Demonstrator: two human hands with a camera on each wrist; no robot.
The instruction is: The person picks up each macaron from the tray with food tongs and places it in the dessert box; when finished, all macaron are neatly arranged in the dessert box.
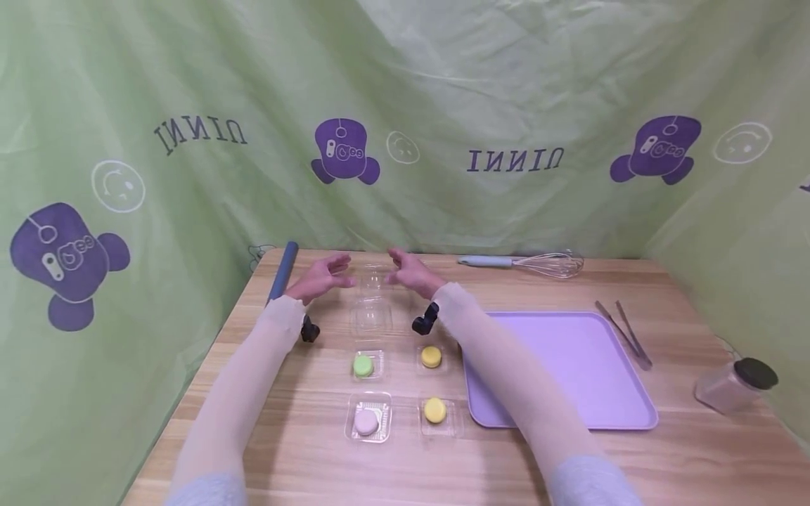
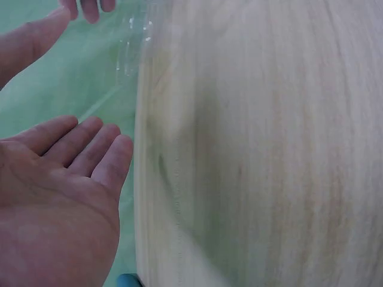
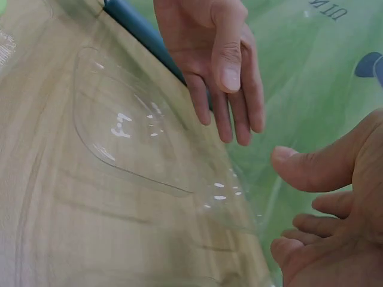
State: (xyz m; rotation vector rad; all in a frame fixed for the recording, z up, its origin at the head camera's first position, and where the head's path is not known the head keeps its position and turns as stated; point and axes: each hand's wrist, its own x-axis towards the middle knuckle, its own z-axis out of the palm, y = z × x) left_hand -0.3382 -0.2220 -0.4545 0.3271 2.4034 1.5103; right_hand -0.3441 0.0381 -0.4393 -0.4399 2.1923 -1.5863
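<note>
At the back edge of the table my left hand [image 1: 321,278] and right hand [image 1: 414,274] are held apart, palms facing each other. Between them is a clear plastic piece [image 1: 373,277], probably a lid or box half; its outline is faint. Neither hand visibly grips it, and in the right wrist view the fingers of both look extended or relaxed. Closer to me lies another clear plastic piece [image 1: 371,316]. Nearer still, small clear boxes hold a green macaron [image 1: 363,365], a pink macaron [image 1: 365,422], an orange-yellow macaron [image 1: 431,356] and a yellow macaron [image 1: 434,410].
A lilac tray [image 1: 569,372] lies right, partly under my right forearm. Beyond are tongs [image 1: 625,334], a dark-lidded jar [image 1: 734,385] and a whisk [image 1: 525,263]. A blue rod [image 1: 283,270] lies behind my left hand. Green cloth [image 1: 443,204] hangs around the table.
</note>
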